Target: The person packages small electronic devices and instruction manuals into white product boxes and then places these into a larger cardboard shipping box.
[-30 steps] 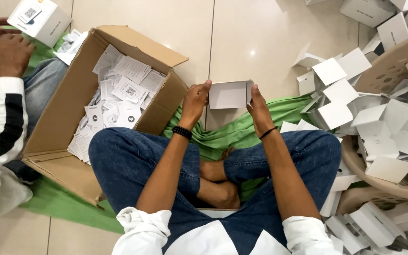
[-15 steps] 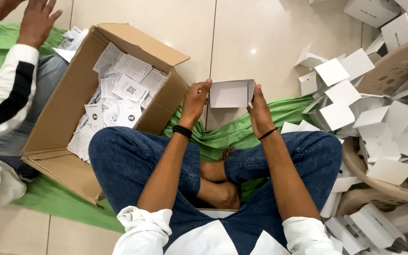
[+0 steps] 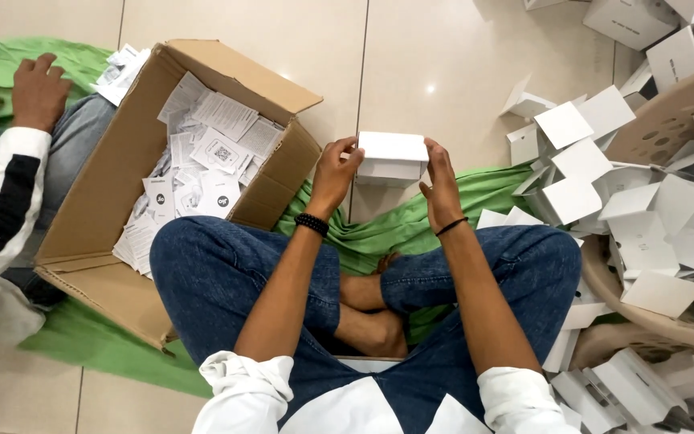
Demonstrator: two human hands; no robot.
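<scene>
I sit cross-legged on the floor and hold a small white carton box between both hands above my knees. My left hand grips its left side, thumb and fingers on the edge. My right hand presses flat against its right side. The box's lid is down, so its top face shows plain white. A black bead bracelet circles my left wrist and a thin black band my right.
An open brown cardboard box with several printed paper leaflets lies at my left. A heap of white cartons fills the right, over a beige plastic basket. Green cloth covers the floor. Another person's hand rests at far left.
The box in my hands was open with its inside showing; now its lid is closed. The other person's hands dropped a white box and came down to their knee.
</scene>
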